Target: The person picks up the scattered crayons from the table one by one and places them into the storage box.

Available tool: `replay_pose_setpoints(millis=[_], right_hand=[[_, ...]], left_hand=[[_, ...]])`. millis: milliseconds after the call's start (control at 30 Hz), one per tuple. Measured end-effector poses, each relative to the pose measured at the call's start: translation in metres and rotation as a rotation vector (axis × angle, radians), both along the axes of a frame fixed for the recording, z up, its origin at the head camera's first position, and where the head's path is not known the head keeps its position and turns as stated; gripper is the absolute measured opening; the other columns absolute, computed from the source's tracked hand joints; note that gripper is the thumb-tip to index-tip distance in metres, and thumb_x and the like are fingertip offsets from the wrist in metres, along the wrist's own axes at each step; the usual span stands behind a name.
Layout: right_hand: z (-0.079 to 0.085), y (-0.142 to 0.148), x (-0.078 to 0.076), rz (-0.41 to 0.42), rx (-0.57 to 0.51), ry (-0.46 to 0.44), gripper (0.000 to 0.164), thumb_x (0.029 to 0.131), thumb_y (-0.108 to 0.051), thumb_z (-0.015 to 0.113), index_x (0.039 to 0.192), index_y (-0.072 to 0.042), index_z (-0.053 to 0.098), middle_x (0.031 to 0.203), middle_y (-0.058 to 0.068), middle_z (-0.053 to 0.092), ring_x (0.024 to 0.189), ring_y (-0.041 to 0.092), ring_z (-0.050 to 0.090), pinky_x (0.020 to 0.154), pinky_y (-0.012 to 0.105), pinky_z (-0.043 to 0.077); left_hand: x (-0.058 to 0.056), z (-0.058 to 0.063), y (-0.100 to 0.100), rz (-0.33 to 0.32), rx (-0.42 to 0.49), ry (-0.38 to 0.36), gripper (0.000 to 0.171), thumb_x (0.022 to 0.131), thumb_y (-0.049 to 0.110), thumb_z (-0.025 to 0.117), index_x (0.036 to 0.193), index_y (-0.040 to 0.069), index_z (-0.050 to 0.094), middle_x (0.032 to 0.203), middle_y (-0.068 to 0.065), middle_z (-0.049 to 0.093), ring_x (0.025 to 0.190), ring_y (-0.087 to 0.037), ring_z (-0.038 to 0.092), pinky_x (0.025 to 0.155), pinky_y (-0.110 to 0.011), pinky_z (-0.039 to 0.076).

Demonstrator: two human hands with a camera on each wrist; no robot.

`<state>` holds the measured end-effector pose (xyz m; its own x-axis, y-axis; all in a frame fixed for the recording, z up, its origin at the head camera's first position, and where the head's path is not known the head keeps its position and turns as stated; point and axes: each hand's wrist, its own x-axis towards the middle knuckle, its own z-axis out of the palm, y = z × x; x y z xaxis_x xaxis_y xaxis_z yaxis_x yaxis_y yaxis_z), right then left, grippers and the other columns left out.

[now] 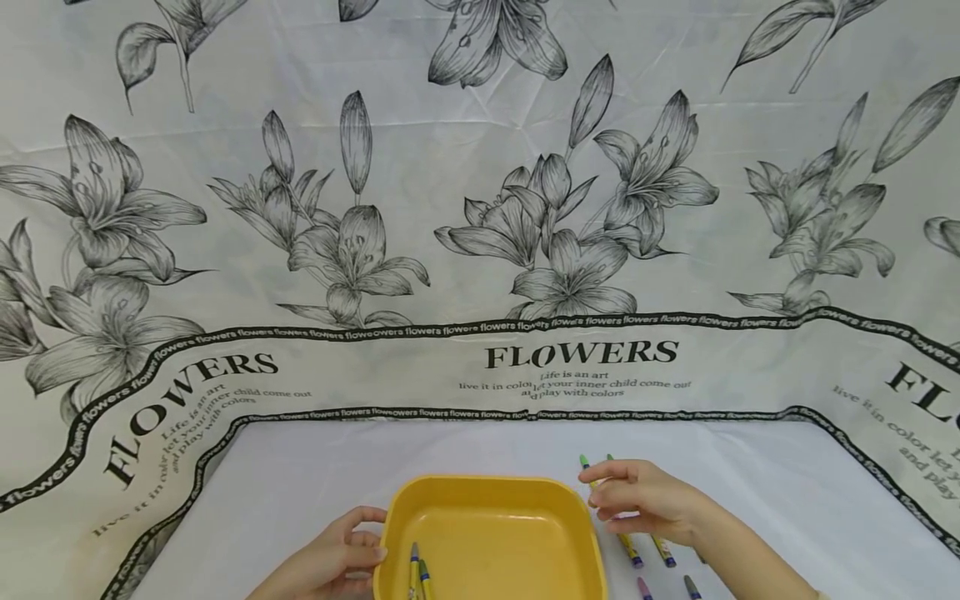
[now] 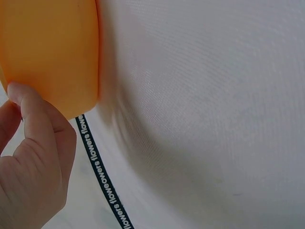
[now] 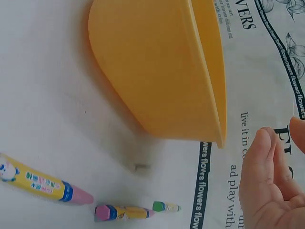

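Observation:
A yellow plastic tray (image 1: 487, 487) stands on the table in the head view, tilt not clear. My left hand (image 1: 341, 558) grips its left rim, thumb on the rim and fingers along the outside; the left wrist view shows the hand (image 2: 38, 152) at the tray's edge (image 2: 52, 52). Inside the tray are two crayons, one grey-tipped (image 1: 414, 571) and one green-tipped (image 1: 426, 582). My right hand (image 1: 652, 504) hovers past the tray's right rim, over several crayons, its fingers loosely bent with nothing seen between them. It partly hides a green-tipped crayon (image 1: 584, 461).
Right of the tray lie more crayons, including a purple-tipped one (image 1: 644, 588) and a dark-tipped one (image 1: 692, 588). The right wrist view shows a pink crayon (image 3: 43, 182) beside the tray. Behind the white table (image 1: 300, 458) hangs a flower-printed cloth (image 1: 420, 367).

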<state>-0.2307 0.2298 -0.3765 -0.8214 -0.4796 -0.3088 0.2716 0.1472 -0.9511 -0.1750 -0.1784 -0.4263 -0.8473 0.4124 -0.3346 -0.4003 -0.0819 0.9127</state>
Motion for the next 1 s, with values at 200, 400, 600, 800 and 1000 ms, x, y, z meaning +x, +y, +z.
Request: replay_pose_setpoints(millis=[200, 400, 600, 800, 1000], right_hand=[[0.001, 0.022, 0.001, -0.008, 0.009, -0.002, 0.036, 0.088, -0.014, 0.062, 0.121, -0.003, 0.053, 0.093, 0.004, 0.059, 0.082, 0.017, 0.056, 0.072, 0.027, 0.053], [0.001, 0.038, 0.004, -0.042, 0.026, -0.016, 0.031, 0.088, -0.015, 0.062, 0.118, -0.007, 0.056, 0.093, 0.003, 0.058, 0.081, 0.016, 0.056, 0.073, 0.027, 0.053], [-0.002, 0.053, 0.004, -0.054, 0.042, -0.007, 0.035, 0.087, -0.014, 0.062, 0.120, -0.004, 0.055, 0.094, 0.003, 0.061, 0.082, 0.016, 0.058, 0.075, 0.030, 0.054], [-0.011, 0.075, -0.001, -0.107, 0.063, -0.022, 0.031, 0.087, -0.013, 0.061, 0.117, -0.009, 0.058, 0.095, 0.001, 0.060, 0.084, 0.015, 0.057, 0.075, 0.030, 0.053], [-0.018, 0.095, -0.004, -0.143, 0.057, -0.028, 0.024, 0.088, -0.011, 0.060, 0.111, -0.014, 0.063, 0.091, -0.001, 0.062, 0.083, 0.013, 0.059, 0.072, 0.029, 0.053]], left_hand=[[-0.001, -0.001, 0.002, -0.018, 0.005, -0.002, 0.050, 0.087, 0.002, 0.060, 0.129, -0.002, 0.033, 0.088, -0.007, 0.059, 0.073, -0.013, 0.062, 0.069, -0.024, 0.054], [0.000, 0.000, 0.001, -0.033, 0.032, -0.011, 0.052, 0.087, 0.003, 0.060, 0.130, -0.003, 0.032, 0.090, -0.009, 0.060, 0.074, -0.013, 0.063, 0.070, -0.025, 0.054], [0.001, 0.003, 0.000, -0.029, 0.031, -0.016, 0.052, 0.088, 0.004, 0.061, 0.131, -0.003, 0.032, 0.089, -0.008, 0.059, 0.073, -0.012, 0.062, 0.069, -0.023, 0.054], [0.001, 0.003, 0.001, -0.022, 0.022, -0.009, 0.050, 0.088, 0.003, 0.060, 0.130, -0.003, 0.032, 0.089, -0.008, 0.059, 0.073, -0.012, 0.062, 0.069, -0.023, 0.054], [0.002, 0.001, 0.000, -0.020, 0.050, -0.027, 0.051, 0.089, 0.004, 0.059, 0.132, -0.002, 0.031, 0.091, -0.009, 0.058, 0.074, -0.012, 0.060, 0.069, -0.022, 0.053]])
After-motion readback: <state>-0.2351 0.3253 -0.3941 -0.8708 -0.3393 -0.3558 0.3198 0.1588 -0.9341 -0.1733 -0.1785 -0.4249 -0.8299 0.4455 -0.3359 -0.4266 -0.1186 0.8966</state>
